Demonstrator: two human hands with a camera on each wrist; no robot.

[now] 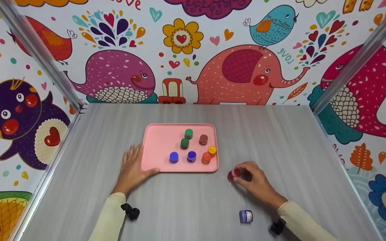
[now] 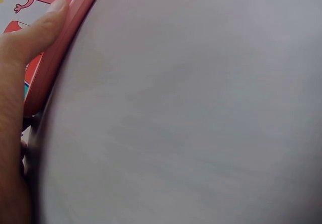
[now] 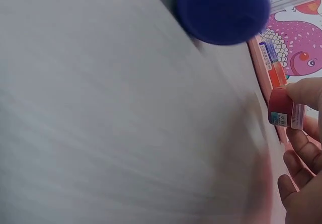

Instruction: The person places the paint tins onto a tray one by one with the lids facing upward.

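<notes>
A small dark red paint jar (image 1: 232, 174) is pinched between the thumb and fingers of my right hand (image 1: 257, 180), just to the right of the pink tray (image 1: 157, 139). The right wrist view shows its label and clear base, the jar (image 3: 280, 105) tipped on its side. My left hand (image 1: 132, 170) lies at the tray's left side, fingers straight along the edge. Its thumb (image 2: 43, 30) touches the near rim. Several jars stand on the tray: two green (image 1: 188, 134), two blue (image 1: 191, 156), a brown (image 1: 203, 139), a yellow (image 1: 212, 150) and an orange-red one (image 1: 206, 157).
A purple jar (image 1: 246, 216) lies on its side on the grey table (image 1: 186, 204), near the right forearm. Its round lid (image 3: 224, 10) looms large in the right wrist view. Printed panels (image 1: 179, 67) and metal posts (image 1: 357, 60) border the table.
</notes>
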